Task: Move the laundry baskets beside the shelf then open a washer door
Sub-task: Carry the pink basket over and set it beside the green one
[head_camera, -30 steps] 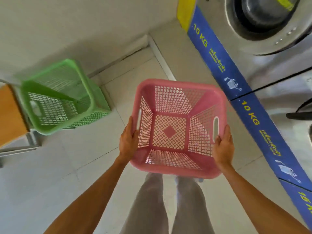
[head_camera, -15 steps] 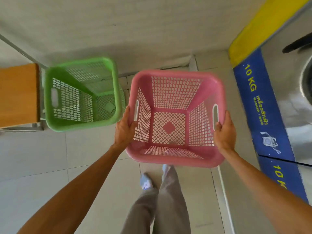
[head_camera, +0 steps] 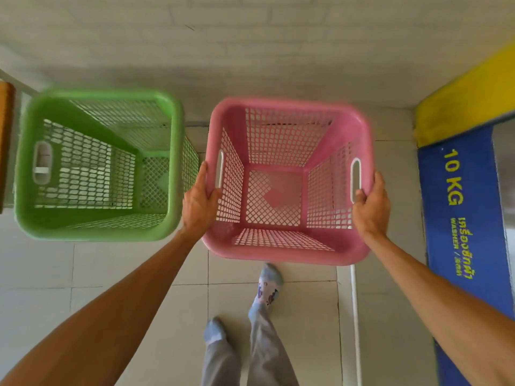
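Note:
I carry an empty pink laundry basket [head_camera: 287,246] in front of me, above the tiled floor. My left hand [head_camera: 198,201] grips its left rim by the handle slot. My right hand [head_camera: 370,207] grips the right rim, fingers hooked through that handle slot. An empty green laundry basket [head_camera: 94,227] stands on the floor to the left, close beside the pink one, next to the wooden shelf [head_camera: 5,140] at the far left edge. The washer [head_camera: 462,207] shows at the right only as a blue "10 KG" panel; its door is out of view.
A white tiled wall [head_camera: 250,45] runs across the far side just behind both baskets. A yellow band [head_camera: 462,101] tops the washer panel. My legs and socked feet [head_camera: 267,285] stand on the pale floor tiles below the pink basket.
I have stepped and turned toward the wall, bringing the pink basket up beside the green one. The green basket and wall now look nearer; the washer drum has slid out of view.

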Available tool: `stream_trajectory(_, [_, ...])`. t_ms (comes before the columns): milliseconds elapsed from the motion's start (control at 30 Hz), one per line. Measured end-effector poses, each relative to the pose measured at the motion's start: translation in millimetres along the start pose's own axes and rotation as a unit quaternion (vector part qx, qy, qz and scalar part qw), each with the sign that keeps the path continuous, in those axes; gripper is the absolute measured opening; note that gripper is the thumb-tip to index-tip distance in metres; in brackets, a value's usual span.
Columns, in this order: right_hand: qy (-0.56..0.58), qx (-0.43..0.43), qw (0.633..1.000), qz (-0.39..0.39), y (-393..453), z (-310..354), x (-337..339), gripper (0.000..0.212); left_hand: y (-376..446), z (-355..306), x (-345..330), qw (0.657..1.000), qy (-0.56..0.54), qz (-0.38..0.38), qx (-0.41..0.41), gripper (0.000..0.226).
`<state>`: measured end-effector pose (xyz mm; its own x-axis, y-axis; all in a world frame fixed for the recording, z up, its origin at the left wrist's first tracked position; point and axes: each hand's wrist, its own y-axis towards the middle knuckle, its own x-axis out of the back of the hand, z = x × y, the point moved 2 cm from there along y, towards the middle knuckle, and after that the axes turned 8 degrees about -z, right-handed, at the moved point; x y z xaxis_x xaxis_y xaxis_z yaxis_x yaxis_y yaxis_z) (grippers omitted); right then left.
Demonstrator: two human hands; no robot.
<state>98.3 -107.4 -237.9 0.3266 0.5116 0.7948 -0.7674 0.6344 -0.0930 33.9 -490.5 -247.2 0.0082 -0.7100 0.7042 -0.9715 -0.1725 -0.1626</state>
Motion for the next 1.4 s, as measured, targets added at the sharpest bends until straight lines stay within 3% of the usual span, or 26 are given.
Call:
stream_trajectory(667, [-0.040, 0.058, 0.997, 0.017, 66, -12, -43, 0.061, 34, 10, -50, 0.998, -0.023, -0.052, -0.011, 0.075])
stream_trajectory(933, [-0.021, 0.044, 0.998, 0.042, 77, -9, -44, 0.069, 38, 1, -44, 0.998, -0.003, -0.029, 0.049, 0.085])
stream_trajectory(1067, [-0.062, 0.032, 0.993, 0.097, 79, 8, -28, 0.074, 37, -8, -21, 0.998, 0.054, 0.016, 0.035, 0.080])
stream_trajectory(1200, [-0.122, 0.050, 0.988, 0.081, 67, 52, -4, 0.078, 33, -30, 26, 0.988, 0.143, 0.055, 0.000, 0.075])
stream_trajectory(1400, [-0.147, 0.128, 0.972, 0.130, 26, 153, 18, 0.087, 29, -61, 112, 0.989, 0.145, 0.013, 0.005, 0.060])
